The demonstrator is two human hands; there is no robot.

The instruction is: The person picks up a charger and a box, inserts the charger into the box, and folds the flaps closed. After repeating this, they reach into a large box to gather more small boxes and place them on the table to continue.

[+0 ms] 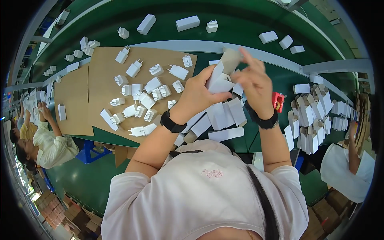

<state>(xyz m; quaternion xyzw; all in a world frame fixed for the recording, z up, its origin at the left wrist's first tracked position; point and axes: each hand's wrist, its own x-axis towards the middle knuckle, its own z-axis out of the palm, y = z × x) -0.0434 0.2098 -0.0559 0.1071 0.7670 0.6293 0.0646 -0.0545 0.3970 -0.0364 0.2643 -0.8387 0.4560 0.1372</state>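
My left hand (195, 94) is closed around a small white carton (218, 82), tilted over the table with its grey-brown inner flap standing up. Something white shows at the carton's open end, too unclear to name. Right beside that end is my right hand (256, 82), blurred by motion, with its fingers apart and the index finger raised. Below my hands lies a pile of flat-lying white cartons (218, 116). To the left, several white plug chargers (147, 101) are scattered over a brown cardboard sheet (102, 72).
At right, several white cartons stand with flaps open (308, 112), near a red holder (278, 102). Loose cartons (187, 23) and a charger (212, 26) lie on the green surface behind a grey rail (172, 45). People work at left (56, 146) and right (344, 170).
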